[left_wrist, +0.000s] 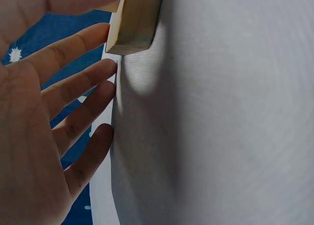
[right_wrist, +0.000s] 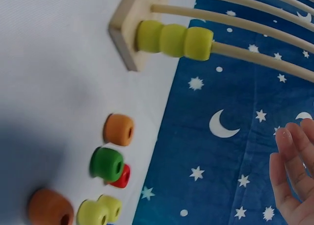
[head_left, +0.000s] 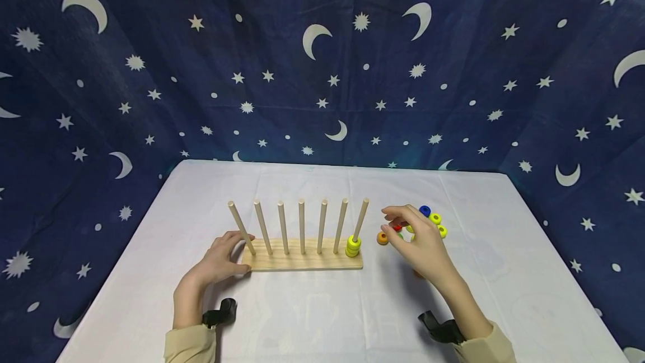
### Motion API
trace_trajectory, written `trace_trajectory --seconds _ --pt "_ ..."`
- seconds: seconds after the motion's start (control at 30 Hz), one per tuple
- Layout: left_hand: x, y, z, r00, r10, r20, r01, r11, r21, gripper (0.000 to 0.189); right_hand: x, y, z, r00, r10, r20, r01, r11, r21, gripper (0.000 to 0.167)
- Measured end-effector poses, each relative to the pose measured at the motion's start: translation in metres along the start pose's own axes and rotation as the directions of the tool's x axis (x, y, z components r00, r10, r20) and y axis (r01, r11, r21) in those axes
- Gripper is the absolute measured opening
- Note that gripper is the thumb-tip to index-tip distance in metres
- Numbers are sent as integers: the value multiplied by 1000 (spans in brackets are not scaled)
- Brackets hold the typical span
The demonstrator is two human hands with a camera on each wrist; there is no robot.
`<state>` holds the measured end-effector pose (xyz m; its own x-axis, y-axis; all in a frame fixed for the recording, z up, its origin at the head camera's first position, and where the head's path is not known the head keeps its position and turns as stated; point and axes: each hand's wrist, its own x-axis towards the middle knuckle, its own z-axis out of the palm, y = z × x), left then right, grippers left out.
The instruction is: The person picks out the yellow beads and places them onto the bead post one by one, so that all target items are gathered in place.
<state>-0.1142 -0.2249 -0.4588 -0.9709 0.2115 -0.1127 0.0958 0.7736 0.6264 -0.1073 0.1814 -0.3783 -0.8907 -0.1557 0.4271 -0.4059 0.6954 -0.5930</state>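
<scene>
A wooden peg rack [head_left: 302,262] stands on the white cloth, with several upright pegs in its base. Three yellow beads [right_wrist: 172,40] are stacked at the bottom of the rightmost peg. My left hand [head_left: 218,259] holds the left end of the base, thumb at the front edge and fingers behind. In the left wrist view the base's end [left_wrist: 135,26] lies between thumb and index finger. Raised over the loose beads at the right, my right hand [head_left: 420,242] has nothing between thumb and fingers. It partly covers the beads in the head view.
Loose beads lie right of the rack: an orange bead [right_wrist: 118,129], a green bead [right_wrist: 107,163], a red bead [right_wrist: 121,176], a brown-orange bead [right_wrist: 50,208], several yellow ones and a blue bead [head_left: 425,210]. A dark starry cloth [head_left: 322,71] hangs behind the table.
</scene>
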Motion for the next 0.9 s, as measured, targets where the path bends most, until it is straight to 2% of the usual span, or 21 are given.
trace_trajectory --seconds 0.3,0.53,0.9 --pt "0 -1 0 1000 2 -3 -2 1000 -1 58 -14 21 -5 1000 23 9 -22 999 -41 29" --pt "0 -1 0 1000 11 -6 -11 1000 -6 58 -23 43 -10 996 85 28 -84 995 -61 26" --pt "-1 -3 1 1000 5 -8 -5 1000 -1 60 -30 78 -8 995 100 -8 -101 992 -74 27"
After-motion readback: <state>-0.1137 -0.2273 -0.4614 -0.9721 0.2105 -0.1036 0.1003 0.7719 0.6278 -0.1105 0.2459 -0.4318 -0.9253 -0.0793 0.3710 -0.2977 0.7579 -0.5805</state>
